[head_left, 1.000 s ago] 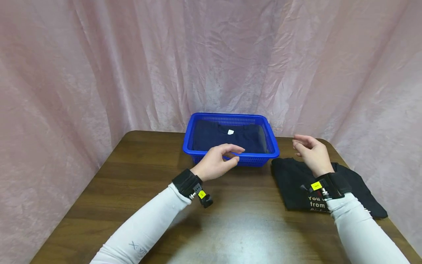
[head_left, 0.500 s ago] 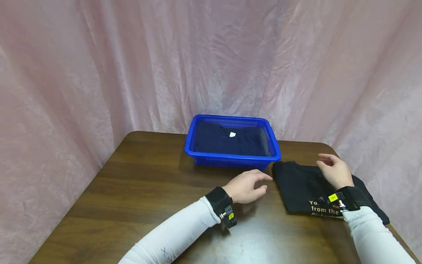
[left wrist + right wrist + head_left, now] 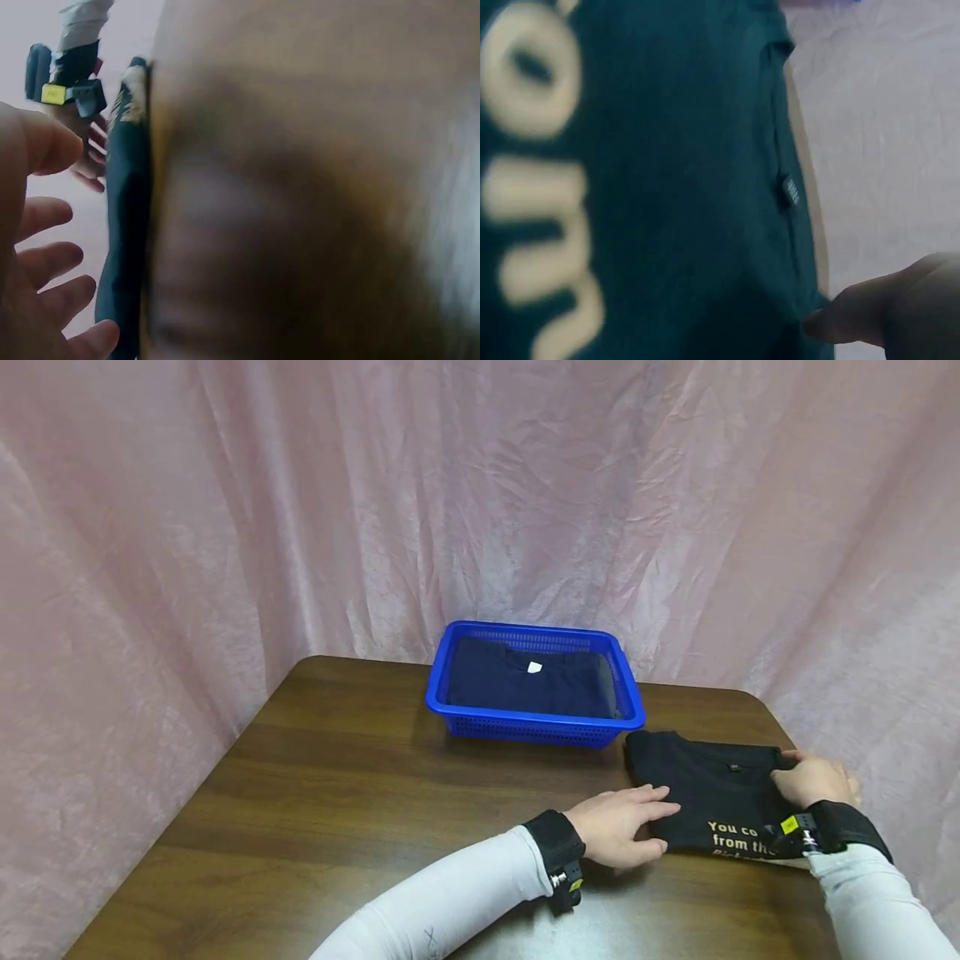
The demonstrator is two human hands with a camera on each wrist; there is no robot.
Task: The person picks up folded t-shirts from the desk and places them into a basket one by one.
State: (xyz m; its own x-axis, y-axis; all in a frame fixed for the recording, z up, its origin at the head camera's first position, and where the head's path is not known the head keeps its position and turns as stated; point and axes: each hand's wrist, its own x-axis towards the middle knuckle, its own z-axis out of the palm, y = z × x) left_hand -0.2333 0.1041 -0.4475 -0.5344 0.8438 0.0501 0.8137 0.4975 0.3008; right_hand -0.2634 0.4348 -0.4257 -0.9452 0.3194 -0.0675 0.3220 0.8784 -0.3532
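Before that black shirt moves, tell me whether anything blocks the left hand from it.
Nothing visible does: in the head view, the left hand reaches over the black shirt's left edge. Whether they touch is unclear.

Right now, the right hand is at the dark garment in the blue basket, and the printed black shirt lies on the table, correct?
The position is wrong: the head view shows the right hand at the right end of the printed black shirt, which lies on the table; the dark garment is in the blue basket.
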